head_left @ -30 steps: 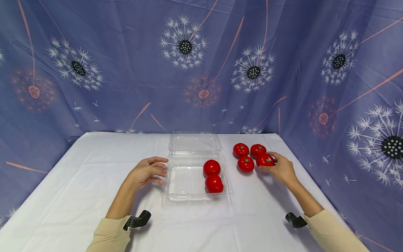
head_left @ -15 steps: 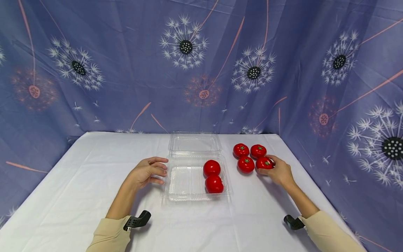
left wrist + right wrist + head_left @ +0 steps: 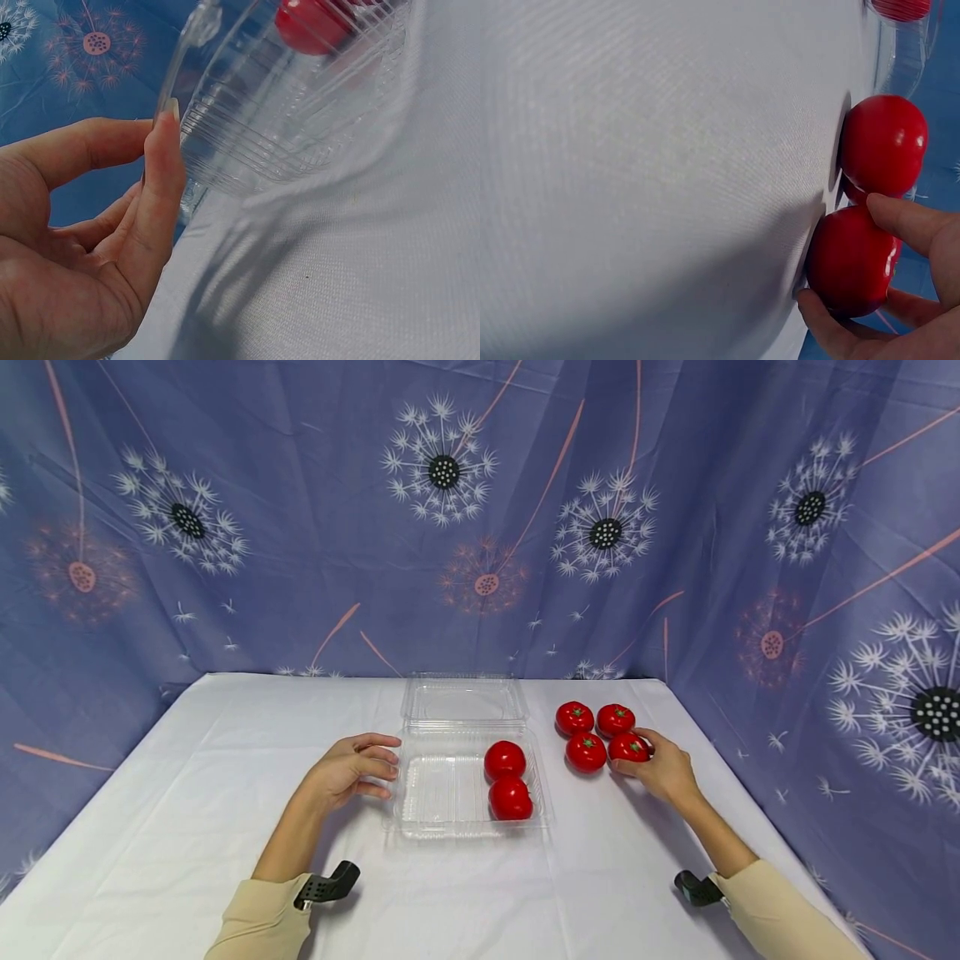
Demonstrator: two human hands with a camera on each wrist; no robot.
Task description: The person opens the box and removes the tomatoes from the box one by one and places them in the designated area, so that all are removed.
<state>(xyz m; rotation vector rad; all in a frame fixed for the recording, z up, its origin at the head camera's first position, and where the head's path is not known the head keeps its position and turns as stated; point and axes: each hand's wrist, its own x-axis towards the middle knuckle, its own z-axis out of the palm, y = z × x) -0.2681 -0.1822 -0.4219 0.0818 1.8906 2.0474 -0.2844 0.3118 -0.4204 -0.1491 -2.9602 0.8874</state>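
Note:
Red tomatoes with green tops stand in a group at the right of the table in the head view. My right hand [image 3: 664, 770] grips the front right tomato [image 3: 627, 747], thumb on one side and fingers curled round the other, as the right wrist view shows. Beside it sits another tomato [image 3: 885, 146]. At the centre lies an open clear plastic clamshell box [image 3: 442, 789], with two tomatoes [image 3: 510, 797] one behind the other in its right half. My left hand [image 3: 348, 770] pinches the box's left rim between thumb and fingers [image 3: 161, 165].
The box's clear lid [image 3: 465, 700] is folded back behind it, towards the far edge of the white cloth-covered table [image 3: 187, 827]. Behind the table hangs a blue curtain [image 3: 300, 527] with dandelion prints, which also runs down the right side.
My right hand has shifted slightly left with the tomato, which now stands closer to its neighbour. The left hand and the box have stayed in place.

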